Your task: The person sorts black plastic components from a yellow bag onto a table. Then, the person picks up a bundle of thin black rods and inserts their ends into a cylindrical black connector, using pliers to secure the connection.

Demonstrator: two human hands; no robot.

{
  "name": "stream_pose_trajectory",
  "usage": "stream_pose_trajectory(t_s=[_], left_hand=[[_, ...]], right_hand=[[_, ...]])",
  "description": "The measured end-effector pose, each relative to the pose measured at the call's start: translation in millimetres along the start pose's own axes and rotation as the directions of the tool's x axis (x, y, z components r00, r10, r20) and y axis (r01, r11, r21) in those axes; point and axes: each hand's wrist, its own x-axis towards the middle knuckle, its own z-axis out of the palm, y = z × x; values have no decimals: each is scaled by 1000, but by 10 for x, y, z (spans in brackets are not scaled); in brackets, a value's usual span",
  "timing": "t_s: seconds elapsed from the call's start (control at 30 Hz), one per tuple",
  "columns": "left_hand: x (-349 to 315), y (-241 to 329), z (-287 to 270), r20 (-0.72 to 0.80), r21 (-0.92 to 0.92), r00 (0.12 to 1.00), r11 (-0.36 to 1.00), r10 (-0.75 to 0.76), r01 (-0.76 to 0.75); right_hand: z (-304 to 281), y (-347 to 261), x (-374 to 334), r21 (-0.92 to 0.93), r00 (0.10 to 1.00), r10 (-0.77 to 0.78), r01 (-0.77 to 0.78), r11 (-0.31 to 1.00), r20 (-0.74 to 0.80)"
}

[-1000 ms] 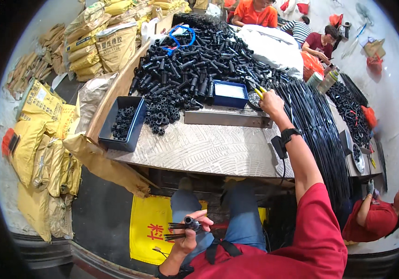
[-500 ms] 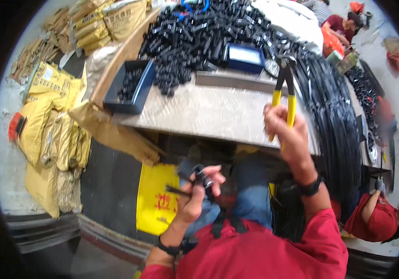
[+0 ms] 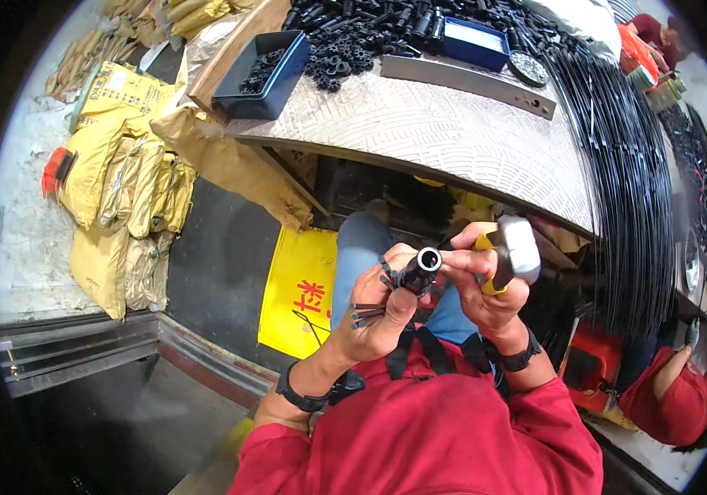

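Note:
My left hand [image 3: 376,309] is closed round a black tubular part [image 3: 416,279], its round open end with a pale ring facing up. Several short black rods [image 3: 366,314] stick out between the same fingers. Close beside it, my right hand [image 3: 485,297] grips yellow-handled pliers [image 3: 485,242]; their head shows as a bright grey block, with the jaws not clearly visible. The right fingertips reach to the tube's rim, and whether they pinch a small piece there I cannot tell. Both hands are above my lap, in front of the table edge.
The table [image 3: 419,124] bears a blue bin [image 3: 271,99] of small black rings, a blue box [image 3: 475,43], a metal bar [image 3: 469,82], a round tin [image 3: 528,68] and piled black parts. Long black strips [image 3: 617,190] hang at right. Yellow sacks [image 3: 114,190] stand left; a person in red [image 3: 658,396] sits right.
My right hand has come down from over the table with the pliers to beside my left hand. The left hand has risen slightly and turned the tube's open end upward. The view has tilted down.

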Motion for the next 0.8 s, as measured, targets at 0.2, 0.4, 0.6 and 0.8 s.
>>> stream_pose_trajectory(t_s=[0.2,0.4,0.6,0.8], left_hand=[[-16,28,58,42,210,997,975,60,-67],[-20,17,105,57,-88,989,986,-138,143],[-86,26,103,38,-79,984,981,-172,174],[-111,-31,41,83,23,991,994,-109,108]], right_hand=[[-131,-8,87,-217,958,-279,288,933,71],[26,-75,-127,547,994,111,-102,831,16],[131,-134,-177,669,990,142,-111,735,8],[183,-79,-151,494,997,-2,39,869,-75]])
